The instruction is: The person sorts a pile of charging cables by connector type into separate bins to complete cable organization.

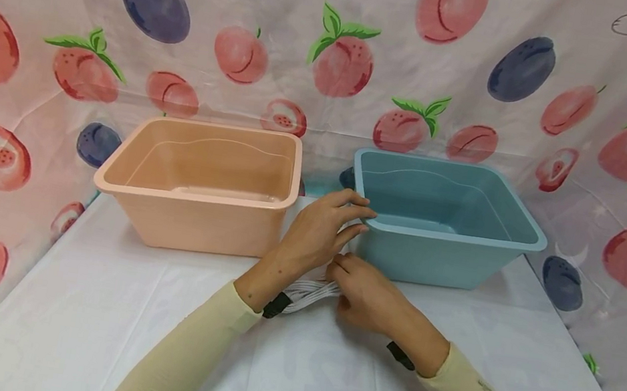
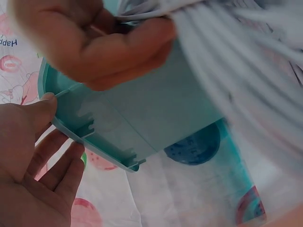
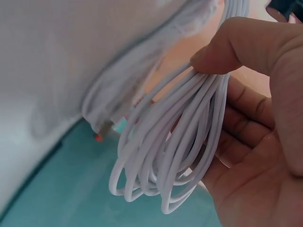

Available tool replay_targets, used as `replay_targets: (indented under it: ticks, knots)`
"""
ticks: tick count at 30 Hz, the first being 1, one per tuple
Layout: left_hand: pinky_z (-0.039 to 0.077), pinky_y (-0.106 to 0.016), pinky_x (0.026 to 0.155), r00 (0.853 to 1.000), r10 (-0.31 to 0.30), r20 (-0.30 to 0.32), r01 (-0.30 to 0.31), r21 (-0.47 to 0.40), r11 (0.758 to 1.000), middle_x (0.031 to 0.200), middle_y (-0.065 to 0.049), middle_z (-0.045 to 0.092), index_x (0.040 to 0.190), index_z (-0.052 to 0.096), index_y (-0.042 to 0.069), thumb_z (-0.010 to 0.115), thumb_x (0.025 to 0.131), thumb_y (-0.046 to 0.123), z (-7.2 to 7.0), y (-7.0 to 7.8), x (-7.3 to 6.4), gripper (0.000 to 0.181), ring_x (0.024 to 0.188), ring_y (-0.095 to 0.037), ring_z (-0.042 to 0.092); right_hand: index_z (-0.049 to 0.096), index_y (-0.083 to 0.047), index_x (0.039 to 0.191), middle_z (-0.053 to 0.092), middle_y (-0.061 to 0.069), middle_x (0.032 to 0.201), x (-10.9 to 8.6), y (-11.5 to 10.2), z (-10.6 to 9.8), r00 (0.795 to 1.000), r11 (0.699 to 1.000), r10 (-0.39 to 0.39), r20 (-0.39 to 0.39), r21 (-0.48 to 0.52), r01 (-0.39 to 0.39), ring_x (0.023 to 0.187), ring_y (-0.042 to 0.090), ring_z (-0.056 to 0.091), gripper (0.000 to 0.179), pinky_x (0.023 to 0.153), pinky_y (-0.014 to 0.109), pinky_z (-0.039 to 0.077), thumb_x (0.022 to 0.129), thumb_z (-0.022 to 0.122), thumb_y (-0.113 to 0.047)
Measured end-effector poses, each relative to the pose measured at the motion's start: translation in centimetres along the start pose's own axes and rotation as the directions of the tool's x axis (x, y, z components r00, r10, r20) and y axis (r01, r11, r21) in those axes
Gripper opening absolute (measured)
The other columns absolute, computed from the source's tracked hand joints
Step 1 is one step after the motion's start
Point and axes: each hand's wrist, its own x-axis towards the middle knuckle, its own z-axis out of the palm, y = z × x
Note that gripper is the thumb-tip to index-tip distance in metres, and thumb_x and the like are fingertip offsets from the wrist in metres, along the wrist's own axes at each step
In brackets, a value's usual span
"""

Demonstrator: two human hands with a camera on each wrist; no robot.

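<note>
My right hand [image 1: 368,295] pinches a coiled white cable [image 3: 165,142] between thumb and fingers, in front of the gap between two bins. Several loops fan out below the pinch in the right wrist view. More of the coil stretches left above the table in the head view, passing under my left wrist. My left hand [image 1: 317,230] holds the front left corner of a blue plastic bin [image 1: 431,260], thumb [image 2: 46,106] against the rim and fingers spread along it. Beside it, to the left, sits a peach-coloured plastic bin [image 1: 205,227].
A white cloth [image 1: 88,317] covers the table. Behind and at both sides hangs a fruit-print curtain [image 1: 290,23]. Dark bands are on both wrists. A dark round shape seen by the blue bin is part of the curtain print.
</note>
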Motion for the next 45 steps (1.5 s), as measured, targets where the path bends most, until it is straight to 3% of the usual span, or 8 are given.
replay_targets:
  ticks: [8,31,45]
  knots:
    - [0.056,-0.030,0.096,1.000,0.013,-0.012,-0.012,0.016,1.000,0.131,-0.001,0.066,0.125,0.079,0.017,0.073,0.103,0.020,0.0,0.0,0.0,0.023,0.125,-0.018,0.064,0.063,-0.008,0.098,0.056,0.002,0.095,-0.7,0.4,-1.6,0.988,0.998,-0.066,-0.142,-0.019,0.063,0.086,0.018,0.053,0.039,0.075,0.032,0.047,0.067,0.077,0.012]
    - [0.057,-0.028,0.091,1.000,0.004,-0.019,-0.004,0.011,1.000,0.131,0.000,0.067,0.124,0.079,0.017,0.074,0.102,0.020,0.0,0.0,0.0,0.023,0.123,-0.017,0.064,0.064,-0.009,0.099,0.059,0.000,0.096,-2.3,1.0,-6.2,0.986,1.000,0.007,-0.167,-0.006,-0.008,0.092,0.019,0.057,0.041,0.076,0.033,0.053,0.065,0.076,0.011]
    - [0.057,-0.029,0.093,1.000,-0.002,-0.023,0.002,-0.001,1.000,0.130,-0.002,0.068,0.124,0.080,0.017,0.078,0.099,0.020,0.1,-0.1,0.1,0.025,0.122,-0.017,0.065,0.064,-0.011,0.100,0.059,-0.002,0.096,-3.9,1.9,-8.7,0.964,0.998,-0.041,-0.262,0.025,0.049,0.090,0.014,0.055,0.046,0.072,0.033,0.053,0.062,0.078,0.012]
